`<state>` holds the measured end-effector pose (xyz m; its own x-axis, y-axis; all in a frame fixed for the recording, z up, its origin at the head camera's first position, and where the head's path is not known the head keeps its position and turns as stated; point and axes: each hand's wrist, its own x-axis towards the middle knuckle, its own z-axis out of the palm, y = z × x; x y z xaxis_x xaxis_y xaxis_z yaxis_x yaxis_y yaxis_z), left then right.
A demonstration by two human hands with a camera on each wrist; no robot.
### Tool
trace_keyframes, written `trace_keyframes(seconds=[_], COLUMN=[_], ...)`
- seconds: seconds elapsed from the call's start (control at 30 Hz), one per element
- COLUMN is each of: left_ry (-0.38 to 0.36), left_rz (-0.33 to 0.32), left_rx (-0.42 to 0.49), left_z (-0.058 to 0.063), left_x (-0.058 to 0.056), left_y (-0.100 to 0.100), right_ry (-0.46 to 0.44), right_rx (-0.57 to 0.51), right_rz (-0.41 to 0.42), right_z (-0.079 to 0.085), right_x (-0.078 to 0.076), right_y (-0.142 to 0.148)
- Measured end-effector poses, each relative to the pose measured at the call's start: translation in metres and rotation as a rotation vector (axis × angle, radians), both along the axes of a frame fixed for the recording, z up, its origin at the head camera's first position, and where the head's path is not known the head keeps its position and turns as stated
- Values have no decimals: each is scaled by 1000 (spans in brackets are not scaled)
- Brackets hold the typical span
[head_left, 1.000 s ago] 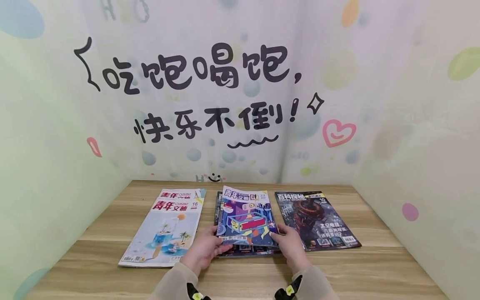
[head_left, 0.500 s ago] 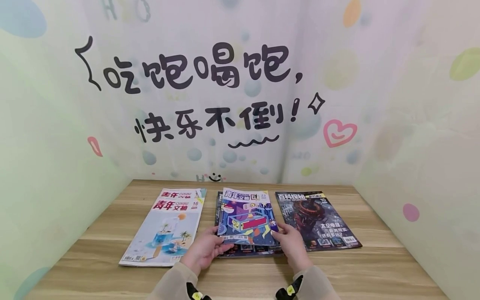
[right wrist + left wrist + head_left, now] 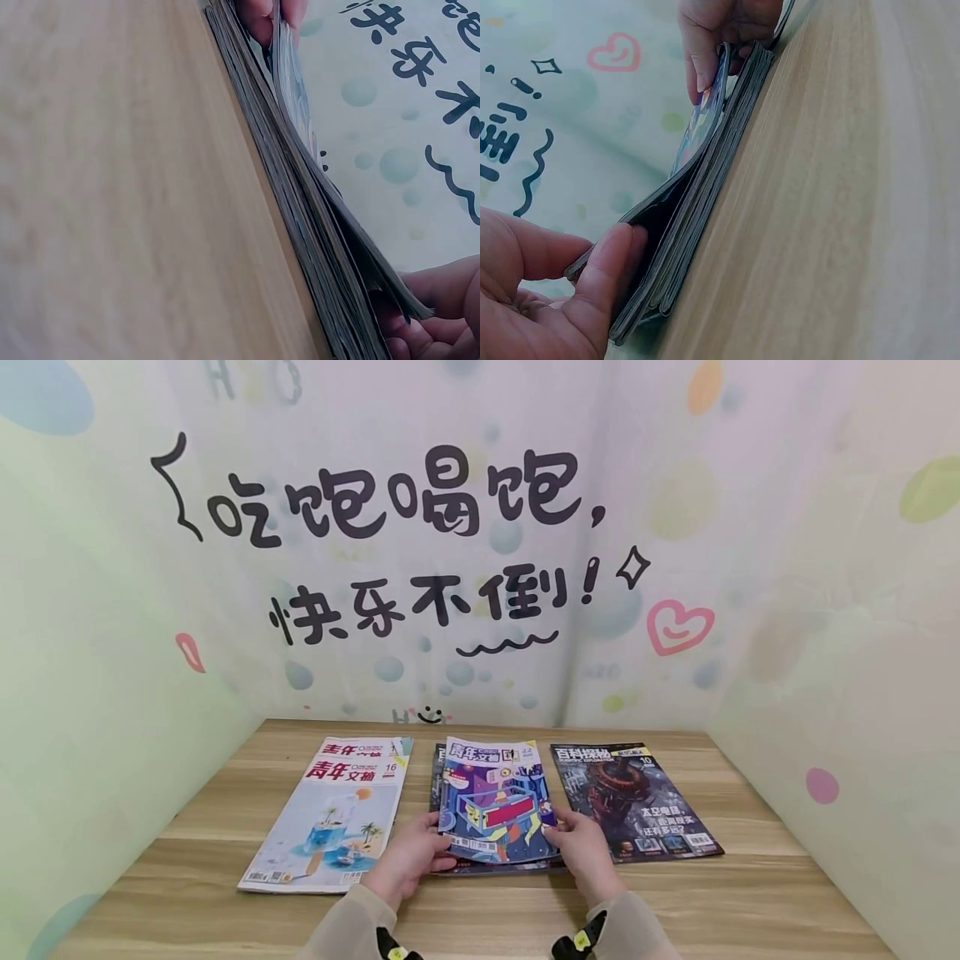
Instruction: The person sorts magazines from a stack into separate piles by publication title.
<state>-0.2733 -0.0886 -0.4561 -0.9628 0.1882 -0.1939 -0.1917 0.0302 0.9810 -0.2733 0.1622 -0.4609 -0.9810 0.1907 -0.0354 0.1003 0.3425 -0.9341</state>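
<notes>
A purple magazine lies over a stack of dark magazines in the middle of the table. My left hand pinches its left edge between thumb and fingers. At the right edge, my right hand grips it the same way. Both wrist views show the magazine's sides lifted off the stack while its middle sags down to it. In the right wrist view, the right hand's fingers hold the raised corner. Most of the dark top cover is hidden under the purple magazine.
White magazines overlap in a pile on the left. On the right lies a dark magazine, close to my right hand. The wooden table meets a printed curtain wall at its back edge.
The purple magazine's front edge has come down and toward me, covering more of the dark magazine beneath. Both hands keep their grip and have barely shifted.
</notes>
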Motion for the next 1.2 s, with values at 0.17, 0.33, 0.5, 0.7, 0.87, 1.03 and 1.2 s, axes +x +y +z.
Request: trace_keyframes(seconds=[0.17,0.33,0.5,0.7,0.87,1.03,1.2], left_ry=[11,8,9,11,54,79,78], left_rz=[4,9,8,20,36,27,20], left_rx=[-19,-25,-30,-28,-85,-117,-137], left_z=[3,4,5,4,1,0,1], left_x=[1,3,4,3,0,-2,-1], left_y=[1,1,1,1,1,2,2], right_ry=[-5,-2,2,-49,-69,-84,-80], right_rx=[2,29,57,-5,-65,-67,-3], right_rz=[2,-7,-10,27,78,113,144], right_z=[-1,0,1,1,1,3,3], right_x=[-1,-1,-2,-3,-3,-2,-3], right_y=[0,0,1,5,10,13,13])
